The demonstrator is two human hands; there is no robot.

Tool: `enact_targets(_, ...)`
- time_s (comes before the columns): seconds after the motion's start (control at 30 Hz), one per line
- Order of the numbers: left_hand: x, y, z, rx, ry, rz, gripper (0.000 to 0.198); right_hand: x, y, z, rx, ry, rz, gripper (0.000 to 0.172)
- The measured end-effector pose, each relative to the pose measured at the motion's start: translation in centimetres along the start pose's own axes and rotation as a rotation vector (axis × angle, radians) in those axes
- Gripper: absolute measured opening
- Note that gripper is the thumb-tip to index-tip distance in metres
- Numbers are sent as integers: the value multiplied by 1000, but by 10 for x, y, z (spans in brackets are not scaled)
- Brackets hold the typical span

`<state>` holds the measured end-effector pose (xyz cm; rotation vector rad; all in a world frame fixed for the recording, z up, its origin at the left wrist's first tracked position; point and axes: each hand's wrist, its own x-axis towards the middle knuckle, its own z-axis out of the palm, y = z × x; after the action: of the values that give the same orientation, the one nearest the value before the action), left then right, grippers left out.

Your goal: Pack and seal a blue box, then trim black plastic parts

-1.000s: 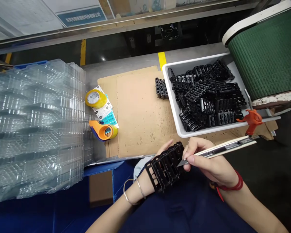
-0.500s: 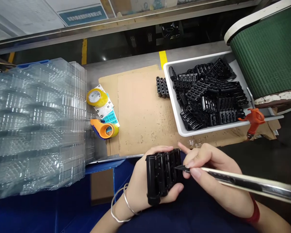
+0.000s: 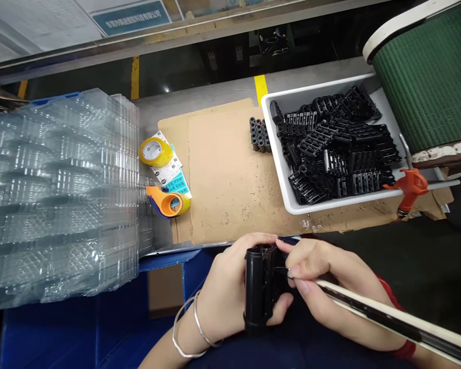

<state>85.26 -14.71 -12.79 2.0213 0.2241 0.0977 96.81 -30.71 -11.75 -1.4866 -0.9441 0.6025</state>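
Observation:
My left hand (image 3: 230, 284) is closed around a black ribbed plastic part (image 3: 258, 289), held upright in front of my body with its rounded end toward the left. In my right hand (image 3: 322, 277) is a utility knife (image 3: 384, 310), gripped near its front like a pen. The blade points left and meets or nearly meets the inner ribs of the part; its tip is hard to make out there. Both hands are just below the table's near edge. More black plastic parts (image 3: 330, 138) like the held one lie heaped in a white tray (image 3: 294, 209).
A group of black tubular parts (image 3: 259, 136) stands on the cardboard (image 3: 226, 174) beside the tray. Left of it are a roll of yellow tape (image 3: 165, 154), an orange tape dispenser (image 3: 163, 200) and stacked clear plastic trays (image 3: 61, 200). An orange-handled tool (image 3: 409, 189) hangs at the tray's right corner.
The black part has turned in my left hand, so its rounded side now faces me more. The knife tip has moved deeper among the ribs, and my right fingers are closer to the part.

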Motion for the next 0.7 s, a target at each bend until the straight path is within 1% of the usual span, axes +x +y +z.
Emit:
enact_targets(0.13,1,0,-1,25,33,32,72,6,-2,-2,-84,-12,-69,28)
enact_targets(0.2,2,0,-2,45,54,59,69,10,-6,-4,-102,-26,-99,27)
enact_targets(0.27,4,1,-2,61,97,95,63,14,-8,-5,-91,-32,-93,26)
enact_targets(0.33,6,-1,-2,99,166,146,57,15,-8,-3,-40,-10,-38,25)
enact_targets(0.4,7,-5,-1,155,237,216,51,14,-5,0,94,5,95,22)
enact_targets(0.5,6,-13,2,240,356,323,41,14,4,7,469,8,356,18)
enact_targets(0.57,6,-17,4,284,424,362,39,14,8,10,712,17,476,21)
enact_targets(0.63,6,-19,5,302,456,373,42,15,12,12,837,23,506,22)
enact_targets(0.7,6,-21,6,295,458,362,45,14,14,13,818,58,439,17)
